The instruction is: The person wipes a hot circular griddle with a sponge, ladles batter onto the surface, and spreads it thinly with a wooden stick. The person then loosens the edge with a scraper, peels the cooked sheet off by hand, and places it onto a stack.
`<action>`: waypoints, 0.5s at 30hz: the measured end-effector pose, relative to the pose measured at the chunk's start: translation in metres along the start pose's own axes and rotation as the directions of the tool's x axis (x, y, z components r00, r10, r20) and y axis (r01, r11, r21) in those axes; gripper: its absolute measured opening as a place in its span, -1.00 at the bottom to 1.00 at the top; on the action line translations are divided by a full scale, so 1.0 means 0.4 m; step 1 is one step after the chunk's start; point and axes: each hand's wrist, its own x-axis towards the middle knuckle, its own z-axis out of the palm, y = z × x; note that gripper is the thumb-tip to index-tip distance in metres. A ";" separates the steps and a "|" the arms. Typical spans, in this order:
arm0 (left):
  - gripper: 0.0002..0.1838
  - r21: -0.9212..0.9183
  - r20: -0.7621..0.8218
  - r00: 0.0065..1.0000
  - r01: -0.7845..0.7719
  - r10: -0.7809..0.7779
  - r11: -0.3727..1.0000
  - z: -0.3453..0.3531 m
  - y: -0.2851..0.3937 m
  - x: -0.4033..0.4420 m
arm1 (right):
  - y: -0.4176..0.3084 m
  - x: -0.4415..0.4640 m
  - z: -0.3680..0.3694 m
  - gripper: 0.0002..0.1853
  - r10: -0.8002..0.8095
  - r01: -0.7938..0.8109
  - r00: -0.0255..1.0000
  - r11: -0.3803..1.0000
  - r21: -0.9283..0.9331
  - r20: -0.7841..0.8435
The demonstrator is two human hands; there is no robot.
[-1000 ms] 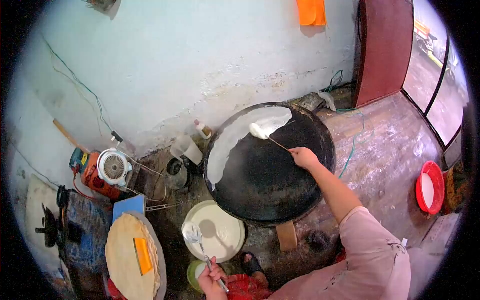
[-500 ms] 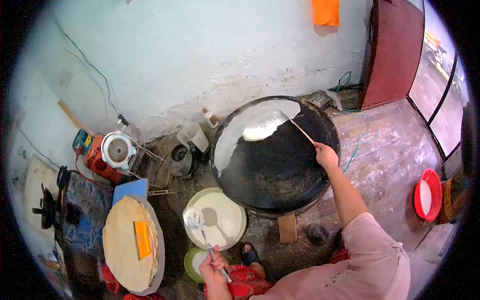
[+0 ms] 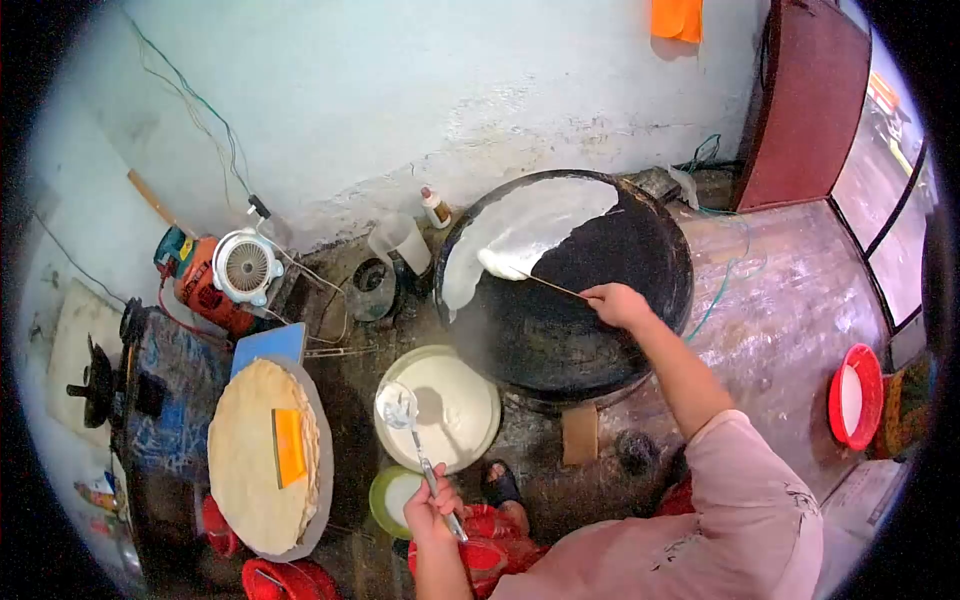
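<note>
My right hand [image 3: 618, 304] is closed round the thin handle of a spreader [image 3: 505, 266], whose batter-covered end rests on the large round black griddle [image 3: 570, 330]. White batter [image 3: 540, 215] coats the griddle's far and left part; its near and right part is bare black. Faint steam shows at the left side. Lower down, my left hand [image 3: 432, 505] grips a metal ladle [image 3: 398, 405], its bowl held over a wide tub of pale batter [image 3: 465, 420]. A green bowl [image 3: 388, 503] with white contents stands beside that hand.
Left of the tub lies a stack of thin flatbreads [image 3: 250, 450] with an orange scraper [image 3: 290, 447] on top. Behind are a blower [image 3: 246, 267], a clear jug [image 3: 400, 243] and a small bottle [image 3: 435, 207]. A red basin [image 3: 856, 397] sits at the far right.
The spreader has swept over the griddle, and the white layer now covers more of its far middle. My left hand still holds the ladle over the tub. The whole view has shifted.
</note>
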 end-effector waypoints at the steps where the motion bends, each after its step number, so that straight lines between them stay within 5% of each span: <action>1: -0.63 0.042 -0.005 1.000 -0.023 0.023 0.999 -0.004 0.002 0.002 | 0.016 -0.013 -0.026 -0.71 -0.045 0.048 0.996 0.998 -0.049 0.072; 5: -0.62 0.065 -0.012 0.999 -0.045 0.046 0.997 -0.008 0.000 -0.004 | 0.049 -0.064 0.000 -0.72 0.181 -0.161 0.952 0.982 0.100 -0.248; 6: -0.62 0.062 -0.014 0.999 -0.047 0.048 0.997 -0.009 -0.002 -0.006 | 0.066 -0.044 0.053 -0.73 0.145 -0.101 0.972 0.969 0.224 -0.187; 10: -0.63 0.052 -0.007 1.000 -0.025 0.026 0.998 -0.005 0.005 -0.018 | -0.059 -0.093 0.063 -0.73 -0.069 0.072 0.995 0.996 0.054 -0.071; 15: -0.64 0.044 0.037 0.999 -0.006 0.004 0.999 -0.026 0.015 -0.015 | -0.068 -0.074 0.073 -0.71 0.115 -0.111 0.992 0.991 0.078 -0.043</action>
